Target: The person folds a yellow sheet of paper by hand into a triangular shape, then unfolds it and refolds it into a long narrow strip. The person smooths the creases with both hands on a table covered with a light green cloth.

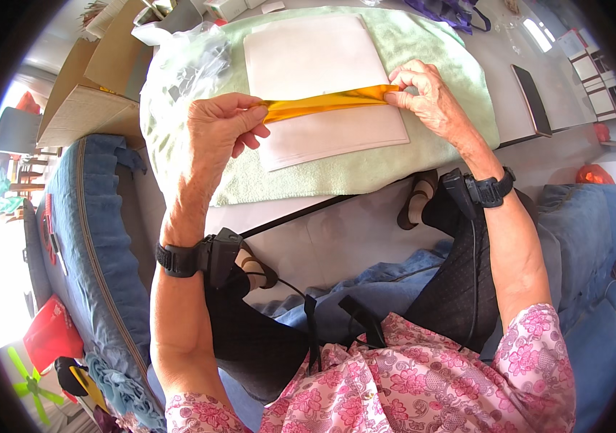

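Note:
A shiny gold strip of foil or foil paper [329,103] is stretched between my two hands, its length running left to right. My left hand [227,122] pinches the left end between thumb and fingers. At the other end, my right hand [422,94] grips the strip between thumb and forefinger. Below the strip lies a stack of white paper sheets [313,51], partly covered by it. The sheets rest on a pale green towel [297,184] spread over the table. Whether the strip touches the paper cannot be told.
Clear plastic wrapping [199,62] lies on the towel's left side. Beyond it stands an open cardboard box [91,103]. A smartphone [531,100] rests on the table at right, and a purple bag [449,13] sits at the back. Blue-covered sofa parts [107,227] flank me.

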Available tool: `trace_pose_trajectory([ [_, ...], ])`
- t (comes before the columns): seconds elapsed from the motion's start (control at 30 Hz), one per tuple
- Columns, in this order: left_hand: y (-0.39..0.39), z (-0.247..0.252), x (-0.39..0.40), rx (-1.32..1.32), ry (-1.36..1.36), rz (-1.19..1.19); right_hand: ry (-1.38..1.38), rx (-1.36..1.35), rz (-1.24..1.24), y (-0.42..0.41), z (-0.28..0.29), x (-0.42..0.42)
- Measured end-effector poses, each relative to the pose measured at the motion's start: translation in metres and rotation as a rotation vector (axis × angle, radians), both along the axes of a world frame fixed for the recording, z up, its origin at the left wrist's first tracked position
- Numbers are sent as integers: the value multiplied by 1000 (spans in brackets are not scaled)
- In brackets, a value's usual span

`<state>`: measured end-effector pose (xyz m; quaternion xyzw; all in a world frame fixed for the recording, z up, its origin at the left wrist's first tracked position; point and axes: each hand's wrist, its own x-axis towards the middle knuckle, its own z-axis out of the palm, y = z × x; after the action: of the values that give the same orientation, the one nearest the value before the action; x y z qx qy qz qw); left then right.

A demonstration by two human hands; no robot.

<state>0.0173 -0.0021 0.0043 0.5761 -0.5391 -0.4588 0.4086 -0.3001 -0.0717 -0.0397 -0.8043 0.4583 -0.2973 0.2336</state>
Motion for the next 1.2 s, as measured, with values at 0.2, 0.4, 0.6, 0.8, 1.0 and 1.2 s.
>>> trace_pose_trajectory([
  [0.2, -3, -9, 2, 9, 68, -2, -20, 27, 11, -2, -2, -1],
  [0.4, -6, -16, 0, 53, 65, 47, -49, 52, 7, 1, -1, -2],
  [0.6, -9, -18, -1, 98, 33, 70, -48, 72, 21, 2, 1, -1],
  [0.8, -9, -18, -2, 111, 13, 85, -77, 73, 60, -2, -2, -4],
  [1.0, -9, -17, -4, 109, 24, 97, -100, 63, 79, -1, 0, -5],
  [1.2, -7, -16, -5, 106, -26, 100, -115, 75, 53, 1, 1, -2],
])
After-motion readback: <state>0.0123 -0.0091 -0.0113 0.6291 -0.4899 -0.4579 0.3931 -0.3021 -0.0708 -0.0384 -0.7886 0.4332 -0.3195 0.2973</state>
